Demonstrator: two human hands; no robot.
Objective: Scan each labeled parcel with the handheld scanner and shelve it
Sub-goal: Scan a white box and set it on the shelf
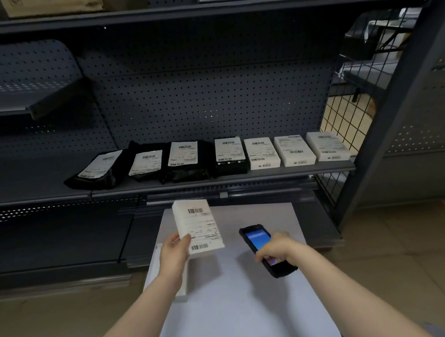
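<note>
here, the scan step at a parcel shelf, seen from above the hands:

left hand: the left hand pinches a white box by its lower left corner, thumb on the printed face and the other fingers behind it, out of sight.

parcel in hand: the box is tipped so its label faces up and toward the scanner, most likely to give the barcodes a clear line of sight; it hangs above the pale table, touching nothing but the hand.

right hand: the right hand is wrapped around a black scanner, thumb curled down on the lower part of its lit blue screen; the top end points up and left, toward the box and apart from it.

second box: another white box lies on the table's left edge, mostly hidden under the left forearm; whether it has a label cannot be told.

shelf: seven labelled parcels sit in a row on the dark metal shelf, labels up so they can be read from the front.

materials: three on the left are soft black plastic bags, creased and shiny; next comes a stiff black box; the three white boxes on the right are flat, square-cornered card.

backing: a perforated metal panel stands behind the row, a wire grid at the right end.

progress: judged from the row, most parcels are already shelved; open space remains to the left of the bags.
</note>
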